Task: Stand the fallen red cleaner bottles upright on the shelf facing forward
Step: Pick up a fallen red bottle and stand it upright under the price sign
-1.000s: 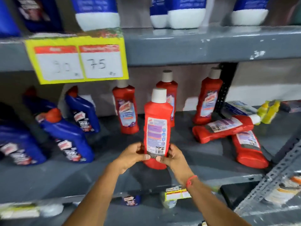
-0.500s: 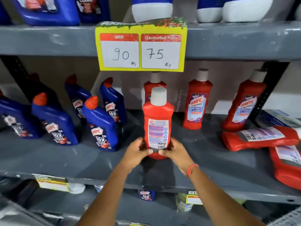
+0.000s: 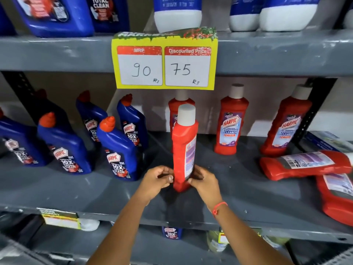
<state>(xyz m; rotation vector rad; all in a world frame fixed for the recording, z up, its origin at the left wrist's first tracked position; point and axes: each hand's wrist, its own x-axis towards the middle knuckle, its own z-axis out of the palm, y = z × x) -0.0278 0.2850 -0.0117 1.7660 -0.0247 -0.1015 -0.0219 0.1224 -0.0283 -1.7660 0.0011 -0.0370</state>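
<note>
A red cleaner bottle point(image 3: 183, 150) with a white cap stands upright on the grey shelf point(image 3: 238, 190), its narrow side toward me and its back label turned to the right. My left hand point(image 3: 155, 181) and my right hand point(image 3: 204, 183) grip its base from either side. Three more red bottles stand upright behind: one point(image 3: 172, 109) partly hidden by the held bottle, one point(image 3: 230, 127) in the middle and one point(image 3: 286, 127) to the right. Two red bottles lie fallen at the right: one point(image 3: 305, 164) on its side, another point(image 3: 338, 197) near the frame edge.
Several blue toilet cleaner bottles point(image 3: 118, 152) stand on the left half of the shelf. A yellow price card point(image 3: 165, 60) hangs from the upper shelf edge above the red bottles. A dark upright post point(image 3: 317, 104) stands at the right. More products sit on the lower shelf.
The held bottle has been rotated from back label facing me to side-on, with the label now turned right. Both hands stay at its base. The camera view has shifted slightly.
</note>
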